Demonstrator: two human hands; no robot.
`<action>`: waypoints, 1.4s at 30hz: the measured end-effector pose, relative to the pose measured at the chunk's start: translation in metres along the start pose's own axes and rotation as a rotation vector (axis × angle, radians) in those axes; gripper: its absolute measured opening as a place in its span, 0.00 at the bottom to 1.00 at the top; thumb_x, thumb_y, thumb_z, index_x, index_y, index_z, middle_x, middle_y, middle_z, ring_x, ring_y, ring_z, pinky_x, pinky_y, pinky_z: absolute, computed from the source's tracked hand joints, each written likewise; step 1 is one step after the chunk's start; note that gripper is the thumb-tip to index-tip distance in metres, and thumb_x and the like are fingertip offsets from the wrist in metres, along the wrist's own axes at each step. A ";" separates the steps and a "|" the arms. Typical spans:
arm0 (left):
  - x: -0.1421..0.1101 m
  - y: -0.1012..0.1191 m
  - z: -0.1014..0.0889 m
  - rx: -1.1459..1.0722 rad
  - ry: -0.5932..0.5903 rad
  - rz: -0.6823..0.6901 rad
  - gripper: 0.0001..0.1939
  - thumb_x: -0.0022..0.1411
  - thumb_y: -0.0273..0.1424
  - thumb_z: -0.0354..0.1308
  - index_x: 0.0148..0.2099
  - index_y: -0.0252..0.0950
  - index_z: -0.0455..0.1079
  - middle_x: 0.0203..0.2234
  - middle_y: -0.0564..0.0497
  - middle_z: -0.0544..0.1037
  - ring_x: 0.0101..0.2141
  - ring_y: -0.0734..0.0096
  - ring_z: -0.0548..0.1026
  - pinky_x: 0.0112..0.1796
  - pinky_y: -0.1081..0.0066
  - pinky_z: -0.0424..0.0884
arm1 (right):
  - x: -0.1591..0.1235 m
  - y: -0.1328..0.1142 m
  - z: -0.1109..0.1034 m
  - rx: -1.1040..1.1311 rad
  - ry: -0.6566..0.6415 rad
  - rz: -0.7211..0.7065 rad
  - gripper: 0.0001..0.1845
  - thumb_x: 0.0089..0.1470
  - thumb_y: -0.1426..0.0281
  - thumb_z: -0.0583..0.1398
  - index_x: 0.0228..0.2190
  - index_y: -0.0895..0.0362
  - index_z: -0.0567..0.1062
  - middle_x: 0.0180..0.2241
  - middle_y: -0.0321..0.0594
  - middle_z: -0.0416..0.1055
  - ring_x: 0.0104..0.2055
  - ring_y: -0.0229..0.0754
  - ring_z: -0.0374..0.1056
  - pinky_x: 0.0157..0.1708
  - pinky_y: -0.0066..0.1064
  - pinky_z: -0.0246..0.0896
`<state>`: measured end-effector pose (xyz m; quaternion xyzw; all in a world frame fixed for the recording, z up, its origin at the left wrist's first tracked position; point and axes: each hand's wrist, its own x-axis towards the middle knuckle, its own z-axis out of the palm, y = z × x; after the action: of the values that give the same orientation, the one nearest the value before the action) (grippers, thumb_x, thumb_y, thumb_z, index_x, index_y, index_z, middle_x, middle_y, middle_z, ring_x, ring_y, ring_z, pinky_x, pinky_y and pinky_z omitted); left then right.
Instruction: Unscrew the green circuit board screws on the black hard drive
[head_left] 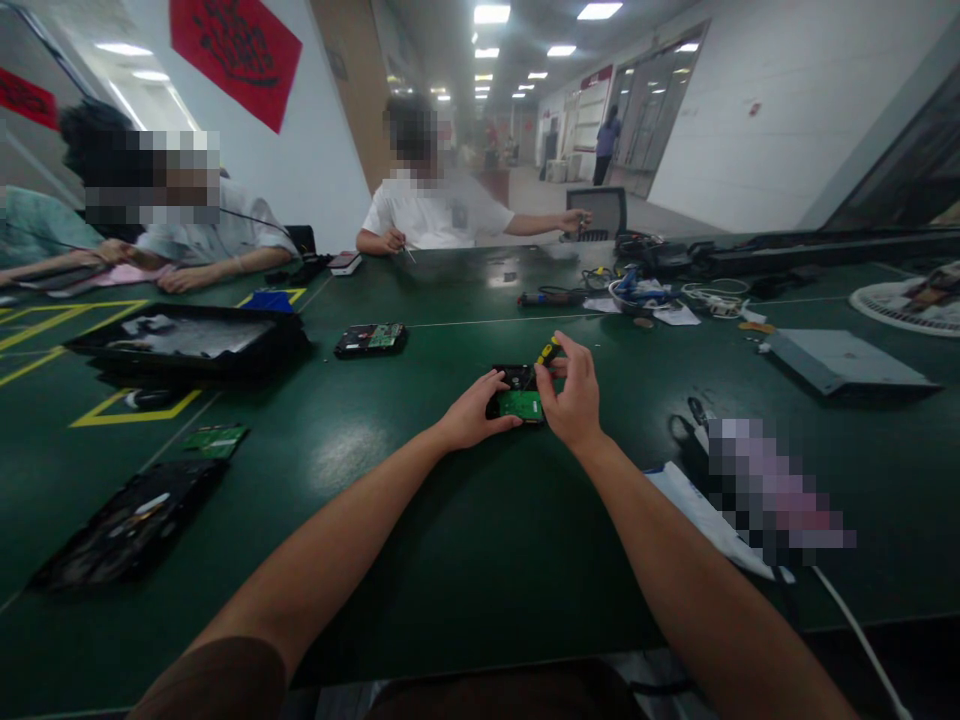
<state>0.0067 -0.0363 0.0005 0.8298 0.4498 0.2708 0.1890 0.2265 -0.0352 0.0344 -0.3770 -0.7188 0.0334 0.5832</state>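
A hard drive [520,404] with a green circuit board and a black casing lies on the green table in front of me. My left hand [478,412] grips its left side, fingers along the far edge and thumb at the near edge. In my right hand [571,392] is a screwdriver [550,350] with a yellow and black handle, held between thumb and fingers. The screwdriver is tilted, its lower end pointing at the drive; whether the tip touches a screw is too small to tell.
Another hard drive [370,340] lies further off to the left, near a black tray [187,340]. An opened drive casing [135,520] and a loose circuit board [215,440] are at near left. A metal box [847,360] and tangled cables [645,290] lie right. Co-workers sit across the table.
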 end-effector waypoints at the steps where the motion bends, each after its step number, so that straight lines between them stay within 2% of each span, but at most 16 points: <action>1: 0.000 0.000 0.000 0.001 -0.001 0.000 0.37 0.60 0.51 0.68 0.64 0.37 0.66 0.71 0.38 0.62 0.73 0.50 0.54 0.70 0.49 0.56 | 0.000 0.000 0.000 0.003 0.001 0.003 0.32 0.66 0.67 0.60 0.68 0.47 0.59 0.58 0.50 0.64 0.45 0.47 0.74 0.44 0.47 0.80; 8: 0.000 0.000 -0.001 0.002 -0.003 0.005 0.37 0.61 0.51 0.67 0.64 0.37 0.66 0.71 0.37 0.62 0.73 0.49 0.54 0.70 0.50 0.56 | 0.000 0.000 0.001 -0.002 -0.006 -0.026 0.33 0.66 0.69 0.58 0.68 0.47 0.58 0.59 0.51 0.64 0.47 0.49 0.73 0.46 0.50 0.79; 14: 0.000 0.001 -0.002 -0.005 0.008 0.015 0.36 0.60 0.50 0.68 0.63 0.38 0.66 0.71 0.38 0.63 0.73 0.49 0.55 0.70 0.48 0.57 | 0.001 -0.002 0.000 -0.019 -0.014 -0.039 0.31 0.66 0.67 0.60 0.67 0.47 0.60 0.56 0.49 0.65 0.48 0.49 0.71 0.45 0.48 0.80; 20: 0.000 0.001 -0.001 -0.010 0.008 0.017 0.36 0.60 0.50 0.69 0.64 0.38 0.66 0.71 0.38 0.62 0.73 0.50 0.55 0.70 0.48 0.56 | 0.001 -0.004 0.000 -0.007 -0.037 -0.067 0.33 0.66 0.70 0.58 0.68 0.48 0.58 0.59 0.51 0.63 0.52 0.51 0.70 0.47 0.48 0.78; 25: 0.000 0.001 -0.001 -0.008 0.011 0.020 0.36 0.60 0.50 0.69 0.64 0.37 0.66 0.70 0.37 0.63 0.73 0.49 0.55 0.70 0.49 0.57 | 0.000 -0.004 -0.001 -0.032 -0.045 -0.032 0.34 0.65 0.68 0.60 0.68 0.45 0.58 0.57 0.49 0.63 0.46 0.49 0.71 0.43 0.48 0.79; 30: 0.000 0.000 0.000 0.001 0.012 0.024 0.37 0.61 0.50 0.68 0.64 0.36 0.66 0.70 0.36 0.62 0.73 0.49 0.55 0.70 0.49 0.57 | 0.000 -0.003 0.000 -0.011 -0.064 -0.052 0.36 0.66 0.70 0.57 0.70 0.43 0.55 0.60 0.50 0.61 0.50 0.50 0.70 0.46 0.49 0.79; 36: 0.000 0.001 -0.002 -0.002 0.010 0.028 0.37 0.60 0.50 0.68 0.64 0.37 0.66 0.70 0.36 0.63 0.73 0.49 0.55 0.70 0.50 0.56 | 0.000 -0.004 0.000 -0.028 -0.062 -0.028 0.36 0.65 0.69 0.59 0.70 0.43 0.56 0.56 0.48 0.63 0.43 0.47 0.71 0.45 0.48 0.78; 42: -0.001 0.003 -0.002 -0.012 0.010 0.025 0.36 0.60 0.50 0.68 0.64 0.37 0.66 0.71 0.36 0.62 0.73 0.49 0.55 0.70 0.49 0.56 | -0.001 -0.004 0.000 -0.040 -0.078 -0.045 0.37 0.67 0.69 0.56 0.72 0.44 0.53 0.58 0.50 0.63 0.51 0.51 0.70 0.49 0.51 0.77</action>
<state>0.0065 -0.0379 0.0037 0.8328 0.4388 0.2799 0.1885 0.2247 -0.0384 0.0354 -0.3707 -0.7497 0.0205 0.5478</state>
